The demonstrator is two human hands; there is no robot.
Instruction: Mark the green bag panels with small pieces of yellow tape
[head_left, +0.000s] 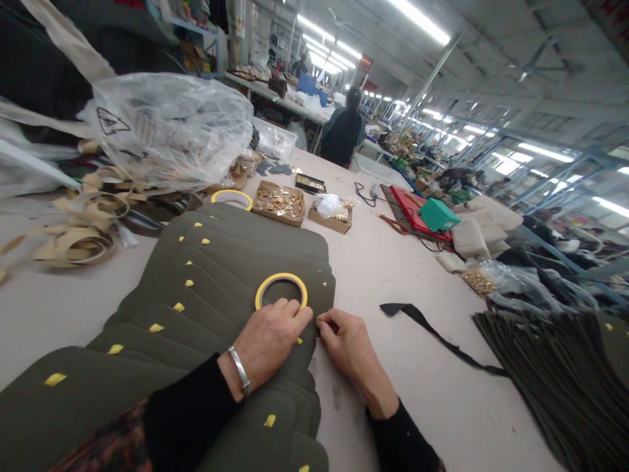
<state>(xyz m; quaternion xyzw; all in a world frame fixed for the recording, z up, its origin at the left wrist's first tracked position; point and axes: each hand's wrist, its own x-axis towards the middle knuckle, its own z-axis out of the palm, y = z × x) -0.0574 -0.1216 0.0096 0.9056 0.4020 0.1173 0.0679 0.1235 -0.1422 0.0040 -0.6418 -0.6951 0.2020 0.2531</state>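
Note:
My left hand (275, 337), with a silver bracelet at the wrist, is closed on the near rim of a roll of yellow tape (263, 288). The roll is over a fanned-out row of overlapping olive-green panels (236, 255), many bearing small yellow tape tabs (156, 328). Just right of it, my right hand (346, 337) is pinched at the panels' right edge; whatever lies between its fingertips is hidden. Near the upper right corner of one panel shows a tiny metal fitting (324, 284).
Behind the panels stand a second tape roll (232, 198), a cardboard box of gold metal parts (278, 203) and a smaller box (330, 219). A dark strip (437, 334) and stacked olive panels (545, 373) lie right. Beige strips (76, 246) and a plastic bag (171, 131) are left. A person (343, 131) is beyond.

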